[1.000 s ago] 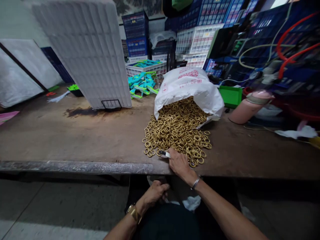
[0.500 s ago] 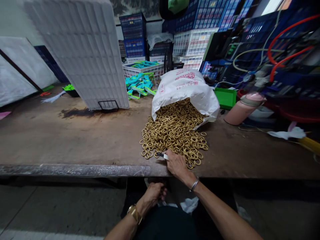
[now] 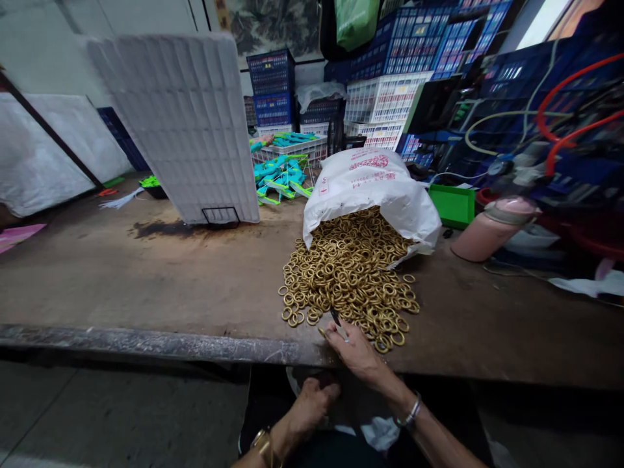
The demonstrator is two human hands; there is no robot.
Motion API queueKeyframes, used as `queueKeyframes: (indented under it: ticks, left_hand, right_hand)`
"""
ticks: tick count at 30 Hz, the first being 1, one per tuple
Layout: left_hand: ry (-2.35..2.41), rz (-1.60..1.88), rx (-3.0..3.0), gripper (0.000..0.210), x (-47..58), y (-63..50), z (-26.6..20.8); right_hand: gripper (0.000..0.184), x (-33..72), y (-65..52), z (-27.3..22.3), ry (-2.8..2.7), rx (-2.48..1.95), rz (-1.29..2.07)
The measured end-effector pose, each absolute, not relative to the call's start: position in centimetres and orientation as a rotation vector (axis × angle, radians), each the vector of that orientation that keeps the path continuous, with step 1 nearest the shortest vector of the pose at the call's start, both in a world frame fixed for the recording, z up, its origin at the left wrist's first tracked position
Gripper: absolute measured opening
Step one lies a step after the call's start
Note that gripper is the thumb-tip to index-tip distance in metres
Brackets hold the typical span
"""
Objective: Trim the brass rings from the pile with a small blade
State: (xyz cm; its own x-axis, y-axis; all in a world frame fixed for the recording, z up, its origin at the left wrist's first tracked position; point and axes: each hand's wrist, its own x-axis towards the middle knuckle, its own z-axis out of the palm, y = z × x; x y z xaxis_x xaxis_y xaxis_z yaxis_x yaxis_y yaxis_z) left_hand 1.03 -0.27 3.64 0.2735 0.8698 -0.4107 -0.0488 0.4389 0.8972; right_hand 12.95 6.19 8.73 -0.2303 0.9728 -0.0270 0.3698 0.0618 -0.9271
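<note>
My right hand (image 3: 358, 354) is at the table's front edge, its fingers closed around a small dark-tipped tool (image 3: 335, 317). A gold-coloured ring (image 3: 322, 333) shows at the thumb and fingertips of the same hand. Just beyond lies a heap of gold-coloured rings (image 3: 341, 279), spilling from the mouth of a white sack (image 3: 370, 179) with red print. Below the edge, over the lap, my left hand (image 3: 309, 406) has its fingers curled in; what they hold, if anything, is hidden.
A ribbed white panel (image 3: 180, 130) stands upright at the left on the table (image 3: 146, 279). Behind the sack are turquoise and green plastic pieces (image 3: 280, 175) and stacked crates (image 3: 373, 97). At the right stand a pink bottle (image 3: 487, 234) and a green tray (image 3: 451, 205).
My right hand has drawn back from the heap towards the table edge, and a ring now shows at its fingertips. The tool's tip has turned from pointing left to pointing up and away.
</note>
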Motion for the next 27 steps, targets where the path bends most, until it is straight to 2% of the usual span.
queueKeyframes:
  ticks: [3,6,11,14,16,20,24,27]
  left_hand:
    - [1.032,0.703,0.93,0.024,0.9,-0.7,5.6]
    - [1.033,0.765,0.885,0.029,0.7,-0.6,7.8]
    - [1.222,1.109,0.767,0.039,0.2,1.3,9.4]
    - [1.213,1.129,0.791,0.048,0.2,2.5,9.5]
    - [1.204,1.103,0.854,0.041,0.3,3.1,9.5]
    - [1.251,1.063,0.94,0.033,0.4,3.5,9.4]
    - [1.32,1.088,1.121,0.026,-0.5,3.6,9.0]
    - [1.288,1.097,1.364,0.022,-1.2,3.6,8.8]
  right_hand:
    - [0.022,12.7,5.9,9.5,-1.333,-1.291,1.574]
    - [0.029,12.7,5.7,10.0,-1.07,-1.192,1.833]
    - [0.035,13.0,5.4,10.1,-0.952,-1.036,1.927]
    - [0.035,12.8,5.0,10.0,-0.945,-1.002,1.975]
    - [0.034,12.6,4.7,9.9,-0.964,-1.011,1.982]
    - [0.03,12.5,4.9,9.6,-1.15,-1.143,1.824]
    - [0.024,13.1,5.8,9.9,-1.543,-1.293,1.341]
    - [0.022,13.1,6.0,10.1,-1.791,-1.286,1.122]
